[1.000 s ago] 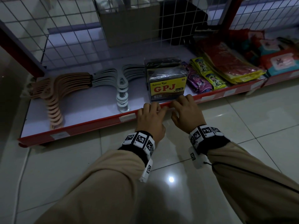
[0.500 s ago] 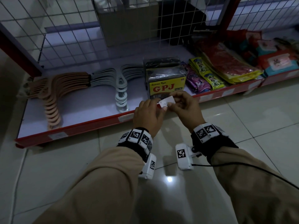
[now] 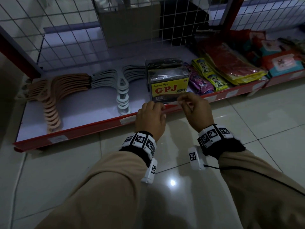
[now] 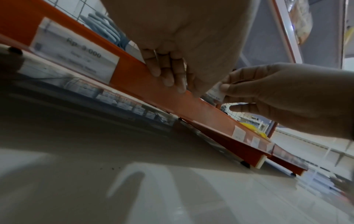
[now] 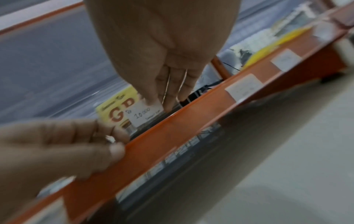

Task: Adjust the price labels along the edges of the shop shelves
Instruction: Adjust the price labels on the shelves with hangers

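Observation:
My right hand (image 3: 183, 100) pinches a small white price label (image 5: 145, 116) reading 10 000 by its top edge, just above the red shelf-edge strip (image 3: 99, 126) and in front of the yellow GPJ box (image 3: 168, 87). The label's lower edge is at the strip's top lip (image 5: 191, 128). To the left of the label, my left hand (image 3: 153, 111) grips that lip, with its fingers (image 4: 166, 72) curled over the front face and the thumb beside them. The left wrist view shows the label (image 4: 217, 92) between the right hand's thumb and fingers.
Other labels (image 3: 127, 120) (image 3: 57, 139) sit in the strip to the left, and more (image 5: 243, 86) to the right. On the bottom shelf lie tan hangers (image 3: 49, 96), grey hangers (image 3: 122, 86) and coloured packets (image 3: 212, 75). A wire grid backs it and glossy tiled floor (image 3: 173, 182) lies in front.
A second ago both hands were on the strip. Then they lifted the label out and held it up. Now it is back down at the strip, and the left hand has returned to the lip.

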`<act>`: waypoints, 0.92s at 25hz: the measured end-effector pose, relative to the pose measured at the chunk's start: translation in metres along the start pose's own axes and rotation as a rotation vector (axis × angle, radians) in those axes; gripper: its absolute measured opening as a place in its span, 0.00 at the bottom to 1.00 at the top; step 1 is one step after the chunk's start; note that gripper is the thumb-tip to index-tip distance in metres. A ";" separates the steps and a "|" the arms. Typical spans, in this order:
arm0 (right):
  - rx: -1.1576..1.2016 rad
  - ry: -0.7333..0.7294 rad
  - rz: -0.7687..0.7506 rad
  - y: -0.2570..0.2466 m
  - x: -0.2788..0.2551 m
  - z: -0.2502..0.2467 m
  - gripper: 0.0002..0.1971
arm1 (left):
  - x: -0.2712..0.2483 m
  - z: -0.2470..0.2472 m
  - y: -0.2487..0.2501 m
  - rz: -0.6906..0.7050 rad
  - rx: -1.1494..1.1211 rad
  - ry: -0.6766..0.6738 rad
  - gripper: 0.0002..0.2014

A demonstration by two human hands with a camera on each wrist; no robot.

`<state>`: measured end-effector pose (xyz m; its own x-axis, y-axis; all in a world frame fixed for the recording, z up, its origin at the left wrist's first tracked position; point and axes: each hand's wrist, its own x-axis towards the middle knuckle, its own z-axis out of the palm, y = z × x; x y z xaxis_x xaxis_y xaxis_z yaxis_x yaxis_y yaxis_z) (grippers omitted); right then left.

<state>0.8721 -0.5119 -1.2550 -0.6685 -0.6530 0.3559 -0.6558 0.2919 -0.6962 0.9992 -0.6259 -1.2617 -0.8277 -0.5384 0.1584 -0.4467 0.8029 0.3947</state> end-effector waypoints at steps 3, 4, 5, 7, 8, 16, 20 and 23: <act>-0.079 0.001 -0.014 0.007 0.005 -0.001 0.05 | 0.000 0.000 0.001 -0.012 0.020 -0.011 0.17; -0.116 -0.019 -0.022 0.008 0.006 0.000 0.05 | 0.001 0.001 0.001 -0.005 0.033 -0.014 0.19; -0.140 -0.032 -0.028 0.010 0.006 0.001 0.05 | 0.001 0.002 0.001 0.006 0.053 -0.022 0.21; -0.170 -0.049 -0.041 0.012 0.006 0.004 0.06 | 0.001 0.004 0.000 0.027 0.108 -0.046 0.23; -0.186 -0.062 -0.042 0.013 0.006 0.006 0.07 | 0.001 0.004 0.000 0.033 0.139 -0.060 0.23; -0.486 -0.185 -0.140 0.014 0.002 0.005 0.10 | 0.005 0.007 0.004 0.053 0.303 -0.103 0.23; -0.554 -0.220 -0.127 0.012 0.005 0.004 0.07 | 0.006 0.008 0.005 0.039 0.292 -0.100 0.18; -0.576 -0.224 -0.121 0.013 0.004 0.005 0.07 | 0.006 0.007 0.007 0.054 0.318 -0.116 0.16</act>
<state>0.8624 -0.5142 -1.2653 -0.5293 -0.8172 0.2282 -0.8474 0.4961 -0.1893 0.9888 -0.6218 -1.2646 -0.8778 -0.4753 0.0599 -0.4701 0.8787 0.0834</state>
